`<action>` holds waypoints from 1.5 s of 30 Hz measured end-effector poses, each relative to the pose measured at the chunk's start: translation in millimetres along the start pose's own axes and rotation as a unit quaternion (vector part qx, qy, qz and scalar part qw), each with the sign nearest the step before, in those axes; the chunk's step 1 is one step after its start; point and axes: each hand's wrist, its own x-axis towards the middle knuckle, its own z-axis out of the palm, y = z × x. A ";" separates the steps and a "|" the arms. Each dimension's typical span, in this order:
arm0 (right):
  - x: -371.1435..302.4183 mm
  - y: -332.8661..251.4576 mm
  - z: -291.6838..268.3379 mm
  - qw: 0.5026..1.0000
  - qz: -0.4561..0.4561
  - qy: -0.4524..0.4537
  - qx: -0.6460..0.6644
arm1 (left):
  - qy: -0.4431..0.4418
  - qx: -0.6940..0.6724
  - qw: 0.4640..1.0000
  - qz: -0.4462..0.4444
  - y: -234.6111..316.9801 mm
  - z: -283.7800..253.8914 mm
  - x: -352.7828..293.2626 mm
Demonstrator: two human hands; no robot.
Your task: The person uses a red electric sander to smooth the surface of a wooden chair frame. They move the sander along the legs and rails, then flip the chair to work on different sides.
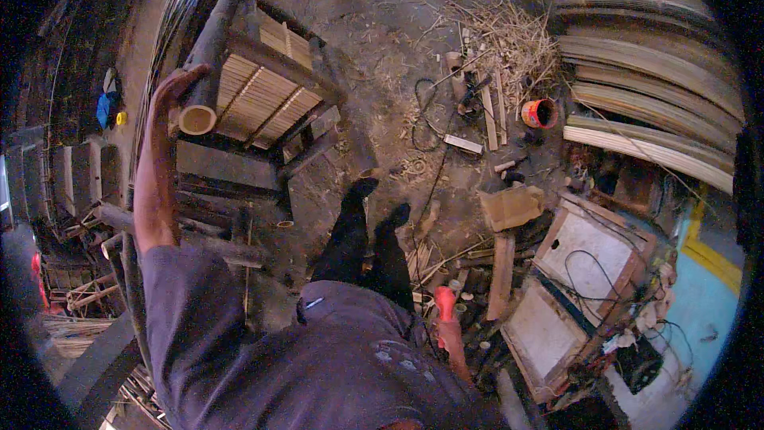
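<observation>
At the upper left, my left hand (185, 84) grips the thick dark tube (213, 40) along the side of a bamboo chair (267, 99). The fingers curl over the tube just behind its pale, hollow cut end (197, 120). Pale slats fill panels between the chair's dark poles. By my right hip, my right hand (450, 333) hangs low, closed around a red, round-topped object (444, 300). It looks like a tool, but its kind is unclear, and the fingers are partly hidden.
Shavings and a heap of thin bamboo strips (517, 44) litter the floor ahead. An orange-red bucket (539, 114) stands beside them. Long bundled strips (645, 48) are stacked at the right. Nearer are a piece of cardboard (512, 207), a framed board (585, 251) and bamboo offcuts. Cables cross the floor.
</observation>
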 end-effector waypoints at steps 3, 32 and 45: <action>-1.9 -13.7 4.7 1.000 -0.003 0.023 0.001 | -0.092 0.075 0.991 0.063 -8.2 -47.3 37.0; 42.0 -54.4 20.4 0.990 -0.138 -0.037 -0.002 | -0.201 0.217 0.918 0.263 30.8 -50.4 24.3; 111.3 9.8 52.1 0.983 -0.129 0.066 -0.117 | 0.042 0.600 0.771 0.211 11.9 -108.0 132.1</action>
